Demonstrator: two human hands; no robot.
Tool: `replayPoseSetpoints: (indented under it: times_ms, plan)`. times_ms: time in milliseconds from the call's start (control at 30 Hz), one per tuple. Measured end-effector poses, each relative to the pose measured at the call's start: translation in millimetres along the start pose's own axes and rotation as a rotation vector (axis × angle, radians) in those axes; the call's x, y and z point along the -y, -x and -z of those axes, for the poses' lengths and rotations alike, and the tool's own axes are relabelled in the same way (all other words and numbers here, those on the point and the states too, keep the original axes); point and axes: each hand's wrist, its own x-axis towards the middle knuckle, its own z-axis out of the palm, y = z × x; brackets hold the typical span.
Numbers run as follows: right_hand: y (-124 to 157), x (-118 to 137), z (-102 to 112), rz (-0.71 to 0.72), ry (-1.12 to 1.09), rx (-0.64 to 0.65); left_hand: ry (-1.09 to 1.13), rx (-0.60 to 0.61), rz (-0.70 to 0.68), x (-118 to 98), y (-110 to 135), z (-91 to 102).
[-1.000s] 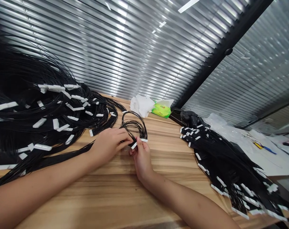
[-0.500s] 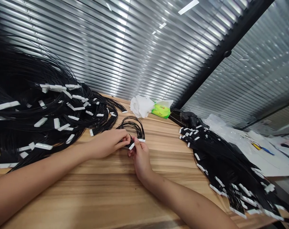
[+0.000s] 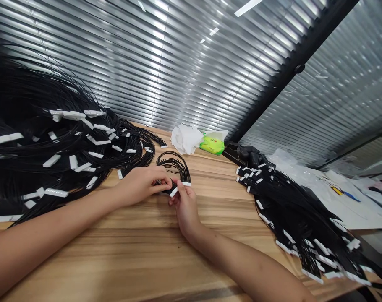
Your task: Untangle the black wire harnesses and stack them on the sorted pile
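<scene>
Head view

1. Left hand (image 3: 140, 184) comes in from the lower left, fingers together and curled, clamped on the black part of the bundle.
2. Right hand (image 3: 184, 212) stands nearly upright just beside it; thumb and fingers are together, pinching a white connector strip (image 3: 173, 192).
3. Bundle of thin black wires (image 3: 173, 161) sits between the hands, just above the worktop (image 3: 210, 251), near its middle. Wires form an arched loop pointing away from the person, long axis running forward from the hands.
4. Held strip is tilted, running from lower left to upper right. Second white connector strip (image 3: 187, 183) lies nearly level, pointing right, just past the right hand's fingertips.
5. Left of the hands: large heap of coiled black wires with white connectors (image 3: 36, 126), its nearest strands close to the left hand.
6. Right of the hands: long heap of black wires with white connectors (image 3: 298, 218), well apart from the right hand.
7. Far edge of worktop: crumpled white tissue (image 3: 184, 139) touching a green packet (image 3: 212, 143). Slatted metal blinds (image 3: 115, 63) stand behind.
</scene>
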Motion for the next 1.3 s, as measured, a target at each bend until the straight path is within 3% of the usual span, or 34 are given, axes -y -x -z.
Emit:
replayPoseSetpoints:
  times_ms: [167, 267, 400, 667, 900, 1133, 1300]
  plan:
    - [-1.0, -1.7, 2.4, -0.003, -0.036, 0.010, -0.012, 0.118, 0.010, -1.8, 1.1, 0.9]
    - [-0.1, -1.0, 2.4, -0.002, -0.045, 0.013, -0.073, 0.124, 0.019, -6.2, 2.1, -0.7]
    - [2.9, 2.5, 0.2, -0.019, -0.064, 0.040, -0.202, 0.033, -0.005, -9.0, 2.1, -7.5]
    - [2.4, 3.1, -0.3, -0.054, -0.064, 0.043, -0.499, -0.216, -0.206, 2.1, 1.5, -12.7]
    - [5.1, 6.1, -0.7, -0.061, -0.097, 0.064, -0.566, -0.308, -0.117, 6.2, 6.8, -9.5]
    - [4.0, 8.5, -2.0, -0.115, -0.058, 0.146, -0.613, -0.391, -0.292, 7.1, 7.2, -3.4]
    - [5.8, 12.7, -5.6, -0.116, 0.054, 0.239, -0.575, -0.378, -0.331, 7.9, 10.0, -2.6]
